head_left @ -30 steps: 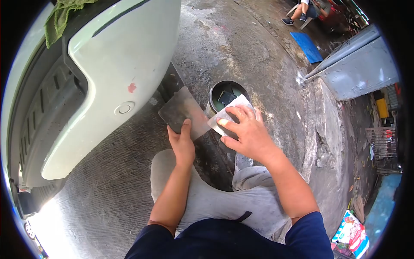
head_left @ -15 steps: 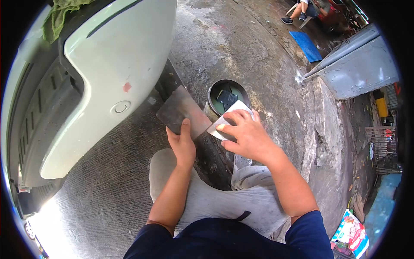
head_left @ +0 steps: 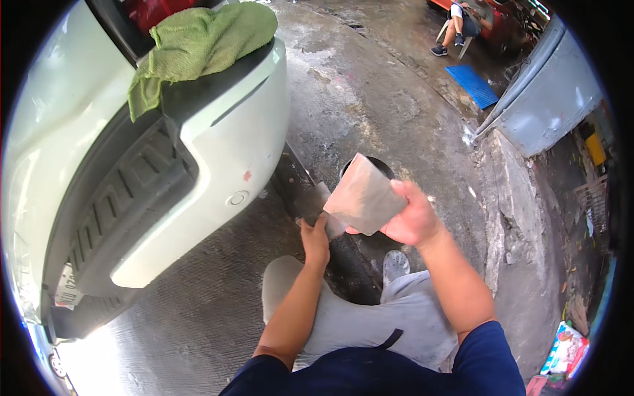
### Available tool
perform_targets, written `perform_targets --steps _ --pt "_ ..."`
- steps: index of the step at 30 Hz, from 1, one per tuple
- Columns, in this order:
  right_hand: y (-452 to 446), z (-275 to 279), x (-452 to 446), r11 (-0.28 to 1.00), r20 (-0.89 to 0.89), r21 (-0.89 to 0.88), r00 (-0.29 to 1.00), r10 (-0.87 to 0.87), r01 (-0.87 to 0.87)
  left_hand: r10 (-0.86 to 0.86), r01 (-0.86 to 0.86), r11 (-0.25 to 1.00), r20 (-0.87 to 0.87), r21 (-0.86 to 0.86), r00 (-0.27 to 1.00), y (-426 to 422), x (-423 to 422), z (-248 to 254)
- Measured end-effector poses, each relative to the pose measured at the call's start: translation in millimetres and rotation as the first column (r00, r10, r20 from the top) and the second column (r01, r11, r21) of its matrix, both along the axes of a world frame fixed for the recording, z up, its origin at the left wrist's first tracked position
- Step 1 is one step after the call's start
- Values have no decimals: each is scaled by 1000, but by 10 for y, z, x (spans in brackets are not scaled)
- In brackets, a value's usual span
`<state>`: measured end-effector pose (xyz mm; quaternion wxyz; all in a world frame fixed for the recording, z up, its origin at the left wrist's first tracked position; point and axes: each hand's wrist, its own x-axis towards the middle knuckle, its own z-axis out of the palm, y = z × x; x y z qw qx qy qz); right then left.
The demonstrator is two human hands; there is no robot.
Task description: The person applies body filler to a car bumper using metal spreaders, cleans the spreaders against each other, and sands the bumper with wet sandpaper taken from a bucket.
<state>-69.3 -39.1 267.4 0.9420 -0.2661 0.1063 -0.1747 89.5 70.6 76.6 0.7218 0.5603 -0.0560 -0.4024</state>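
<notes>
At one o'clock a person [head_left: 470,28] sits; at two lie a blue mat [head_left: 472,86] and, farther out, a grey panel [head_left: 551,92]. At four, near the dim edge, is what may be a printed plastic bag [head_left: 566,348].

No text surely readable, plate [head_left: 67,288] on pale car [head_left: 214,155] unclear, packet [head_left: 565,350] print blurred

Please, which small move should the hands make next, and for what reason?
Perhaps the right hand should tip the right plate down, bringing an edge to the left plate, held in the left hand. The right plate's broad, pinkish-grey face is turned up, the left plate sits partly behind it, and neither touches the bumper.
</notes>
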Motion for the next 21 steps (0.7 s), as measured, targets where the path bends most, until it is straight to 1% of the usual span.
perform_targets --steps 1,2,3,4,5,6,7,8,9,10,12,14,16,17,18,21 --pt "43 100 37 997 40 74 999 -2 -1 -25 25 1000 61 -6 998 -9 7 -61" --pt "97 199 64 989 80 147 997 -7 -5 -47 49 998 51 -36 998 -9 16 -95" --pt "154 294 81 990 177 136 984 19 -44 -71 73 995 41 -69 997 -16 22 -129" --pt "227 298 123 997 69 40 995 -70 67 -95 97 990 30 -102 995 -33 24 -177" --pt "348 288 170 984 -33 -65 985 -171 169 -127 130 989 52 -65 991 -44 22 -207" --pt "486 271 212 951 -126 -173 951 -281 258 -139 144 986 59 -81 988 -34 14 -241" --pt "612 209 266 923 -226 -215 903 -366 320 -151 157 983 66 -99 986 -50 2 -135" --pt "817 406 411 827 -310 -473 822 -478 303 -166 173 979 67 -108 984 -75 -19 -14" --pt "923 475 524 549 -172 -781 742 -648 299 -169 178 979 90 -98 981 -94 -21 104" --pt "992 505 624 178 22 -957 667 -745 230 -175 185 980 127 -71 976 -118 -30 224" --pt "1056 487 836 102 80 -966 649 -757 237 -190 192 981 205 8 960 -137 -12 362" --pt "1089 479 1003 38 133 -967 631 -764 250 -231 194 970 303 147 924 -110 -13 428" --pt "1100 476 1123 -11 180 -963 612 -770 270 -307 181 929 401 323 863 -56 -44 462" --pt "1095 521 1142 -35 188 -967 615 -766 253 -357 163 894 443 417 823 -11 -62 475" --pt "1092 537 1162 -18 176 -967 614 -769 255 -408 142 854 474 501 780 22 -80 494" --pt "1081 548 1205 12 157 -965 612 -776 263 -527 88 745 503 661 685 97 -111 620"
